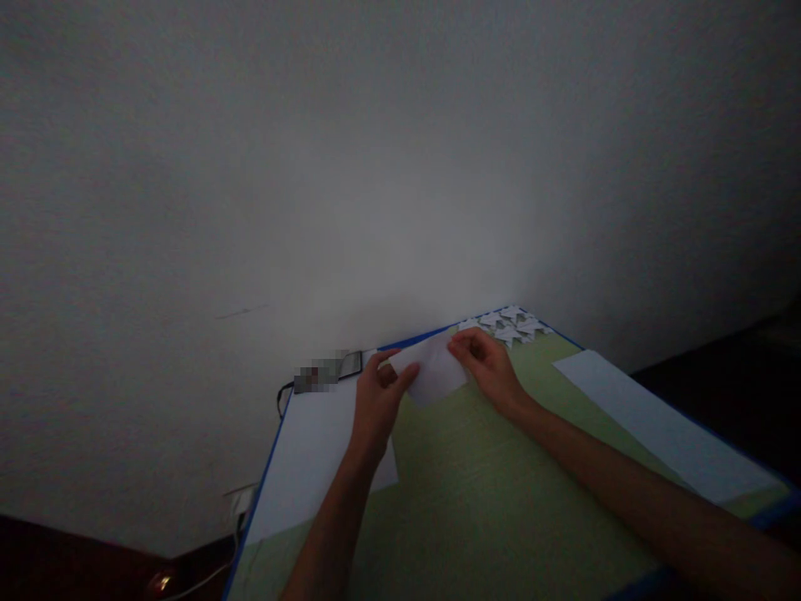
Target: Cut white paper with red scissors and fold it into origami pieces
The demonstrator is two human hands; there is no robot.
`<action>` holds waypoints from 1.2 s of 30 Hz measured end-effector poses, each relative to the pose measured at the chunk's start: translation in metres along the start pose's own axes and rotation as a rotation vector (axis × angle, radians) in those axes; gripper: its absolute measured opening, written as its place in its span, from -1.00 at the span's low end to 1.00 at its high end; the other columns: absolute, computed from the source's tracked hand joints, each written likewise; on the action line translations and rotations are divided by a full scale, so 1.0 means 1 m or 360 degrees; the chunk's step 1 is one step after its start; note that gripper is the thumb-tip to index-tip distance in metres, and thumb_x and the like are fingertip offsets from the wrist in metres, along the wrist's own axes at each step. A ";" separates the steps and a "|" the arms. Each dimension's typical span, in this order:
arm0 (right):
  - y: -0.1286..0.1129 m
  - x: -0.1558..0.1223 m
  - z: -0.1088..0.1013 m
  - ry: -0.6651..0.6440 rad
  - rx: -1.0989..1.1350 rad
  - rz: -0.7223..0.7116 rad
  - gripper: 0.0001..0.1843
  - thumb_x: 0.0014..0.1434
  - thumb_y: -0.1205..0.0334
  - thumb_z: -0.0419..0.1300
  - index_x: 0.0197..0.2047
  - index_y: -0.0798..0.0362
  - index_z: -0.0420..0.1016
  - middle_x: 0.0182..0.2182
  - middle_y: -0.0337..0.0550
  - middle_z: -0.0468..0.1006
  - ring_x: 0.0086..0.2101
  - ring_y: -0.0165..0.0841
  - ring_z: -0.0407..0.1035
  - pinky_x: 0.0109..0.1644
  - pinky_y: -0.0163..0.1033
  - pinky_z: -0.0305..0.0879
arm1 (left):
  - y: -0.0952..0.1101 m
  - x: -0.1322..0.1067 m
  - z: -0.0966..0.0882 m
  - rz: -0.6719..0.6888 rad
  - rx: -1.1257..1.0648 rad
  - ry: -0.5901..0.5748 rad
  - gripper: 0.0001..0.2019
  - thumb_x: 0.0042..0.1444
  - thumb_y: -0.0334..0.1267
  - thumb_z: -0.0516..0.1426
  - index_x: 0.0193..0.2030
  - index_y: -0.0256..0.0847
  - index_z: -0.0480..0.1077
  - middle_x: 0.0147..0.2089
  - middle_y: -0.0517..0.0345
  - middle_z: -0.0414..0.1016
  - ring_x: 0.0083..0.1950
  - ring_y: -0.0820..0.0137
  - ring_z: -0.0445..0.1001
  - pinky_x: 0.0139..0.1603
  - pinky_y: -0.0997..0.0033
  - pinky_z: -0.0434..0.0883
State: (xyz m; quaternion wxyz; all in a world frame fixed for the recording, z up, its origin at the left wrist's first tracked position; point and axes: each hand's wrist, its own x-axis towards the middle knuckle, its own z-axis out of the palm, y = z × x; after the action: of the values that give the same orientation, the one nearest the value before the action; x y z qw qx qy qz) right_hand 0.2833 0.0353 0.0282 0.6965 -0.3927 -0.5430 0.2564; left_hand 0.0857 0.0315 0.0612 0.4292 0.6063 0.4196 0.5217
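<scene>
A small sheet of white paper [431,371] is held up above the green tabletop [476,476], between my two hands. My left hand [379,396] grips its left edge, thumb in front and fingers behind. At the upper right edge, the fingertips of my right hand [485,363] pinch the same sheet. Beyond my right hand, several folded white paper stars [513,325] lie at the far corner of the table. Under my left forearm is a larger white sheet [313,459], partly covered by the arm.
A dark-framed flat device [350,365], partly blurred out, lies at the far left edge with a black cable. Along the right edge runs a long white paper strip [657,421]. A pale wall [375,167] stands behind the table. A socket [241,503] with a cord is low at left.
</scene>
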 end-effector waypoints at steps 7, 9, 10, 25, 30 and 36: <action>0.007 -0.003 -0.002 0.0081 -0.0071 0.0043 -0.67 0.21 0.02 0.37 -0.04 0.00 0.54 -0.23 -0.11 0.62 -0.23 -0.22 0.51 -0.15 -0.10 0.42 | -0.003 -0.001 0.001 0.0051 0.0082 -0.0176 -0.74 0.15 -0.09 0.30 -0.17 -0.25 0.60 -0.31 0.04 0.67 -0.25 0.22 0.62 -0.23 0.28 0.51; 0.003 -0.004 -0.004 0.0120 -0.0261 -0.0109 -0.57 0.22 0.08 0.37 0.13 -0.03 0.50 -0.09 -0.04 0.60 -0.10 -0.15 0.49 -0.04 -0.01 0.41 | -0.005 -0.002 0.000 0.0261 0.0450 -0.0061 -0.80 0.20 -0.13 0.27 -0.30 -0.23 0.58 -0.40 0.12 0.61 -0.35 0.28 0.57 -0.31 0.33 0.45; 0.000 -0.004 -0.005 0.0107 -0.0388 -0.0239 -0.54 0.24 0.11 0.36 0.18 -0.06 0.48 -0.02 -0.02 0.58 -0.03 -0.12 0.46 0.02 0.04 0.40 | -0.006 -0.002 0.000 0.0388 0.0666 -0.0001 -0.79 0.22 -0.15 0.27 -0.37 -0.22 0.55 -0.45 0.15 0.58 -0.40 0.31 0.53 -0.34 0.35 0.41; -0.016 -0.016 0.000 -0.0351 -0.0569 -0.0916 -0.89 0.37 0.32 0.26 -0.08 -0.07 0.57 -0.19 -0.10 0.58 -0.08 -0.22 0.51 0.02 -0.03 0.48 | -0.011 -0.006 0.001 0.0979 0.1016 0.0123 -0.87 0.11 -0.40 0.38 -0.19 -0.16 0.61 -0.24 0.09 0.71 -0.22 0.25 0.62 -0.15 0.23 0.50; -0.017 -0.014 -0.004 -0.0324 -0.0548 -0.0896 -0.90 0.36 0.33 0.26 -0.10 -0.06 0.55 -0.20 -0.10 0.60 -0.10 -0.21 0.53 0.02 -0.01 0.49 | -0.005 -0.004 -0.001 0.1026 0.0848 0.0144 -0.91 0.14 -0.37 0.36 -0.21 -0.14 0.61 -0.23 0.12 0.70 -0.20 0.27 0.62 -0.13 0.23 0.52; -0.016 -0.015 -0.004 -0.0329 -0.0536 -0.0885 -0.89 0.37 0.32 0.25 -0.09 -0.07 0.56 -0.20 -0.11 0.62 -0.09 -0.21 0.54 0.00 -0.02 0.50 | -0.001 -0.005 -0.001 0.1205 0.0951 0.0181 -0.94 0.21 -0.36 0.31 -0.19 -0.12 0.59 -0.21 0.11 0.70 -0.17 0.25 0.61 -0.07 0.17 0.49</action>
State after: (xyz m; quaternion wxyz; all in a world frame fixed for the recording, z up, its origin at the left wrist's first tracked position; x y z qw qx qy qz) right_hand 0.2819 0.0139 0.0328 0.6064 -0.3110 -0.7319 0.0019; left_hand 0.0841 0.0273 0.0588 -0.0074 0.7836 0.3238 0.5302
